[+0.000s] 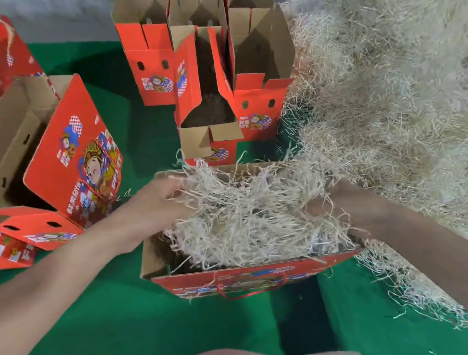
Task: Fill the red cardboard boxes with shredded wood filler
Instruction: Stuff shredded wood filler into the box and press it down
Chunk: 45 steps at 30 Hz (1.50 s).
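An open red cardboard box (251,276) with a red rope handle stands in front of me on the green mat. A bundle of pale shredded wood filler (251,214) sits in its opening and bulges above the rim. My left hand (159,198) grips the bundle's left side, fingers curled into the strands. My right hand (331,201) grips its right side, partly buried in the filler. A large heap of the same filler (395,84) rises to the right.
Three open red boxes (209,67) stand upright behind the near one, flaps raised. More red boxes (40,165) lie at the left, one on its side with its brown inside showing. A green mat (120,318) covers the floor; loose strands trail along its right side.
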Motion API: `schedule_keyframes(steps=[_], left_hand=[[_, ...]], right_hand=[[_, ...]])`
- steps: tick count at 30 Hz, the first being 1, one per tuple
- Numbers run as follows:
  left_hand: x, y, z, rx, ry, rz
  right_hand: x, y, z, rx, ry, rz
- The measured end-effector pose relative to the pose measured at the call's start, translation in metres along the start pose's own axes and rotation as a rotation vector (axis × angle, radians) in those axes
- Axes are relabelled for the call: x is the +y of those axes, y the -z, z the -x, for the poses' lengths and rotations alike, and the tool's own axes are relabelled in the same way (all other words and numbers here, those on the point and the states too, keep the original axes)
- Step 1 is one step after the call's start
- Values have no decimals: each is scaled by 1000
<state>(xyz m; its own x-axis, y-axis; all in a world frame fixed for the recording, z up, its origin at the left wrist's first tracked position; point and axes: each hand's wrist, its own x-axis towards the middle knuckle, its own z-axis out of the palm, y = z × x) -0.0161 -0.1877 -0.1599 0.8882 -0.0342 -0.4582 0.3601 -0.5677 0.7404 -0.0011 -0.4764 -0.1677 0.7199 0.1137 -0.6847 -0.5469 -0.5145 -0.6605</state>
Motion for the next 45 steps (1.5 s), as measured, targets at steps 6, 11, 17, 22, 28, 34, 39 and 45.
schedule_keyframes(steps=[6,11,17,22,28,34,39,45], left_hand=[[10,-25,-6,-417,252,359],[9,-42,-20,-201,269,294],[7,-24,-19,-242,286,399],[22,-48,-19,-160,303,133],[0,-12,-32,55,347,250],[14,-40,-21,-240,286,270],[-2,-32,-22,-41,230,99],[1,-21,-22,-308,377,357]], right_hand=[[-25,-25,1,-268,113,-256],[-23,-19,6,-254,85,-282],[-18,-17,11,-192,85,-284],[-24,-38,-3,-303,104,-221],[-13,-9,6,-63,-22,-200],[-29,-46,-7,-242,69,-6],[-22,-31,-13,-103,23,317],[-24,-23,-15,-70,39,241]])
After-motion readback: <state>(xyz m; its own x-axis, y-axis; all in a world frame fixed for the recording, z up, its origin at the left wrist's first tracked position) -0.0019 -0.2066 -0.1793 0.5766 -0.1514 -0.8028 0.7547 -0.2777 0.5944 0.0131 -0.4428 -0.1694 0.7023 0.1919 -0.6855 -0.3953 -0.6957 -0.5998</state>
